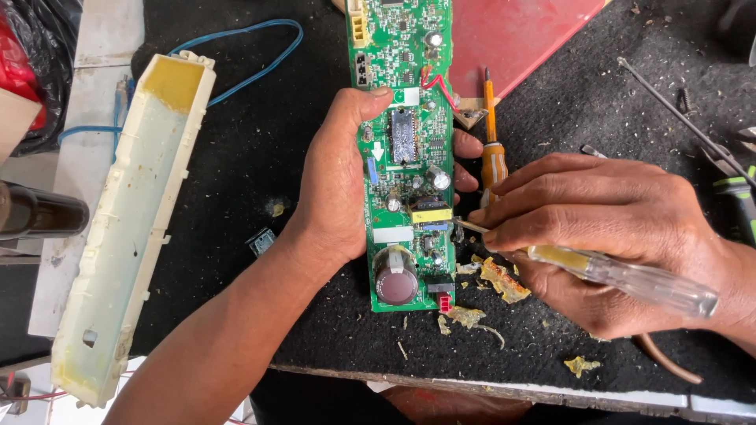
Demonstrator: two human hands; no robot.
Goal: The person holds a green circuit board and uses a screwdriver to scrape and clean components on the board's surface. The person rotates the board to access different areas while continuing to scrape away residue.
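Note:
A long green circuit board lies on a black mat, running away from me. My left hand grips the board around its middle, thumb on top and fingertips showing at its right edge. My right hand holds a screwdriver with a clear handle; its thin shaft tip touches the board's right edge beside a yellow component. A big dark capacitor stands at the board's near end. Yellowish crumbs of old potting material lie by the tip.
A long cream plastic housing lies at the left. An orange-handled screwdriver rests right of the board. A red panel and blue wires are at the back. Thin metal tools sit far right. The table's front edge is near.

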